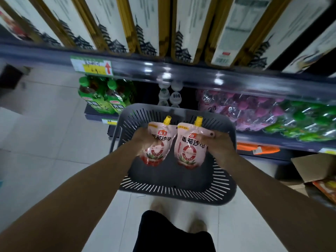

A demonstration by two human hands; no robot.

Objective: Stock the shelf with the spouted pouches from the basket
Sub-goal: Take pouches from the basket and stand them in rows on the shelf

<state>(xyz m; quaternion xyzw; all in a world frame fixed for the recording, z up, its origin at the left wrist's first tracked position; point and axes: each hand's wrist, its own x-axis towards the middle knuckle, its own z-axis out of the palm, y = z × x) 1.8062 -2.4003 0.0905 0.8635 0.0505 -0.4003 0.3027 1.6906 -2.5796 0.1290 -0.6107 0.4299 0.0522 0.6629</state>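
Two pink spouted pouches with yellow caps hang upright above a dark grey slotted basket (pixel 181 180) on the floor. My left hand (pixel 141 140) grips the left pouch (pixel 158 144) by its left edge. My right hand (pixel 217 144) grips the right pouch (pixel 189 146) by its right edge, thumb across the front. The basket's visible floor holds nothing else. The shelf edge (pixel 181 71) runs across the view just above the basket.
Tall white and gold boxes (pixel 143 26) fill the upper shelf. Below it stand green-capped drink bottles (pixel 101 97), small white bottles (pixel 170 96) and wrapped purple and green bottle packs (pixel 254 110). An open cardboard box (pixel 316 168) sits at the right.
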